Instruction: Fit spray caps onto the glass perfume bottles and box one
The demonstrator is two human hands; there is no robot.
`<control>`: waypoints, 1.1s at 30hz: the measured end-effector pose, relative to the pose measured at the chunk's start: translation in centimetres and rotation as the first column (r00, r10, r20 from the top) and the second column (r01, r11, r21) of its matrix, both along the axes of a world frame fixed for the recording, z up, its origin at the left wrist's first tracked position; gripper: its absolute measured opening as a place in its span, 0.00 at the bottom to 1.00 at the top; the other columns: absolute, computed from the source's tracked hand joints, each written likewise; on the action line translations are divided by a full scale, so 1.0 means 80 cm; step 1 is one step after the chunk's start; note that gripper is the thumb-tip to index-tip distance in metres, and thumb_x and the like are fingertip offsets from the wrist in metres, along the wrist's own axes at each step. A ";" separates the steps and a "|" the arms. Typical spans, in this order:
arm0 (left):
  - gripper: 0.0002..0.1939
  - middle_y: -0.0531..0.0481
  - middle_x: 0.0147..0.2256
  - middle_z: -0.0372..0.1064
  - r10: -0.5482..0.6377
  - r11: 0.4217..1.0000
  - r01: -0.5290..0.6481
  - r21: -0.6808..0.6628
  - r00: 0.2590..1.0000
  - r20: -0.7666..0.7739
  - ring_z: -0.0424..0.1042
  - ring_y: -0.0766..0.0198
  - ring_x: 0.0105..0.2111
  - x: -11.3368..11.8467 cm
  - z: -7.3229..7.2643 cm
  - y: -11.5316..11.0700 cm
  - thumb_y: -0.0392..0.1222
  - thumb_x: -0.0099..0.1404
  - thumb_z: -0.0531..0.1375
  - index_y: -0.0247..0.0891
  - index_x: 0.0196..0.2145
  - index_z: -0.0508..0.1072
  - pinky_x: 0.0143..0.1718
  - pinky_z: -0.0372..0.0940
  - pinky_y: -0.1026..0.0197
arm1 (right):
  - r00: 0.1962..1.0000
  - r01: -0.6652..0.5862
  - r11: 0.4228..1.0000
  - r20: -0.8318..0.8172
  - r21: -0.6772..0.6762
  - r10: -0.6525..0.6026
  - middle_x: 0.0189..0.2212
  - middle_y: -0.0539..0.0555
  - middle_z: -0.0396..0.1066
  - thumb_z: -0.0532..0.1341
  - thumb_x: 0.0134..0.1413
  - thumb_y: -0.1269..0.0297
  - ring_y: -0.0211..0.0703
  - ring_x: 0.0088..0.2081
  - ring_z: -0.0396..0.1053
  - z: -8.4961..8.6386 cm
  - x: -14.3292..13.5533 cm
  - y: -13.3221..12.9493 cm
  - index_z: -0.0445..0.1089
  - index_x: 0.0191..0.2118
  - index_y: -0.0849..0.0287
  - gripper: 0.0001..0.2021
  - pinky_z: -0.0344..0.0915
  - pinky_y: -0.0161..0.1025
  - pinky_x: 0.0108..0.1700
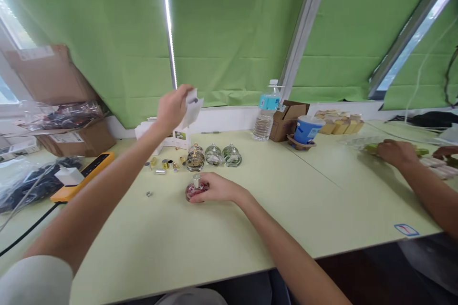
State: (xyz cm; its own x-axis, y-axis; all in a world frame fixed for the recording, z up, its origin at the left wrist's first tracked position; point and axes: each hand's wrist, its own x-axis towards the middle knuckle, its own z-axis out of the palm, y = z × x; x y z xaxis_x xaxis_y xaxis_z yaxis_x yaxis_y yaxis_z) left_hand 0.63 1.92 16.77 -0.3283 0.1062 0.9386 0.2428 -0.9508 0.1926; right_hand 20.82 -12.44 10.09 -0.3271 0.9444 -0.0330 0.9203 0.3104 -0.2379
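Note:
My left hand [173, 107] is raised over the back of the table, its fingers closed on a small white box [192, 109], partly hidden by the hand. On the table, my right hand [219, 188] wraps round a round perfume bottle [191, 192] with pinkish-red contents and a silver neck, which stands upright. Behind it are an amber-toned glass bottle [195, 158] and two clear, greenish ones, one in the middle [213, 156] and one on the right [232, 156]. Several gold and silver caps [165, 164] lie left of these, and a small silver piece [149, 194] sits nearer me.
White boxes [181, 139] stand behind the caps. At the left are an orange power strip [84, 177] and cardboard boxes [77, 138]. A water bottle [264, 116], brown carton [286, 121] and blue tub [307, 129] stand at the back. Another person's hand [397, 152] works at the right.

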 end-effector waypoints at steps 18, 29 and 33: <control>0.21 0.43 0.54 0.65 -0.256 0.945 0.303 0.124 0.920 -0.298 0.66 0.60 0.55 0.027 -0.233 -0.126 0.22 0.65 0.47 0.40 0.42 0.75 0.52 0.66 0.58 | 0.908 0.091 0.945 -0.417 0.314 0.051 0.37 0.56 0.74 0.68 0.47 0.47 0.46 0.40 0.70 0.058 0.028 -0.021 0.75 0.40 0.63 0.23 0.65 0.39 0.43; 0.09 0.41 0.50 0.64 -0.329 0.944 0.289 -0.157 0.842 -0.428 0.67 0.53 0.50 0.032 -0.225 -0.148 0.45 0.67 0.56 0.41 0.44 0.68 0.49 0.65 0.51 | 0.714 -0.092 0.882 -0.587 0.463 0.382 0.38 0.56 0.74 0.67 0.54 0.56 0.46 0.40 0.72 0.043 -0.017 -0.045 0.75 0.43 0.59 0.14 0.69 0.41 0.44; 0.17 0.46 0.44 0.69 -0.446 0.890 0.342 -0.302 0.792 -0.416 0.70 0.55 0.43 0.035 -0.229 -0.141 0.55 0.64 0.59 0.42 0.44 0.66 0.43 0.68 0.53 | 0.798 -0.140 0.927 -0.514 0.349 0.314 0.38 0.55 0.73 0.70 0.50 0.59 0.44 0.39 0.71 0.038 -0.024 -0.049 0.75 0.43 0.59 0.15 0.68 0.37 0.39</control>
